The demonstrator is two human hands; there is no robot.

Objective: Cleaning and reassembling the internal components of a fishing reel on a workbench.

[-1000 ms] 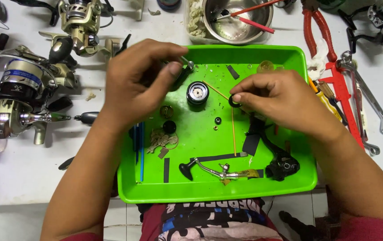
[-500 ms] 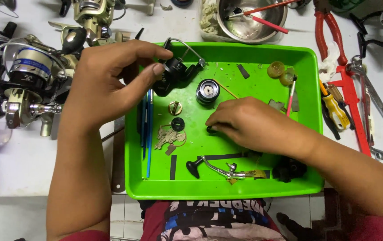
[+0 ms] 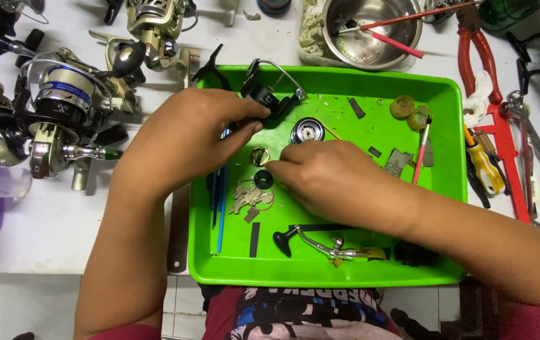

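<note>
Head view: since half a second ago the left hand [image 3: 185,135] has kept its fingers clamped on the black reel rotor [image 3: 268,99] at the green tray's [image 3: 449,189] top edge, while the right hand [image 3: 329,179] has slid left, fingertips pinched together at the small black ring [image 3: 263,179] beside the brass washer [image 3: 259,156] — apparently picking the next part.

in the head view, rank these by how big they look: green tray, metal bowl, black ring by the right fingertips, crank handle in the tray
1. green tray
2. metal bowl
3. crank handle
4. black ring

The bowl is cut off at the top edge, yet clearly out-sizes the handle.
</note>
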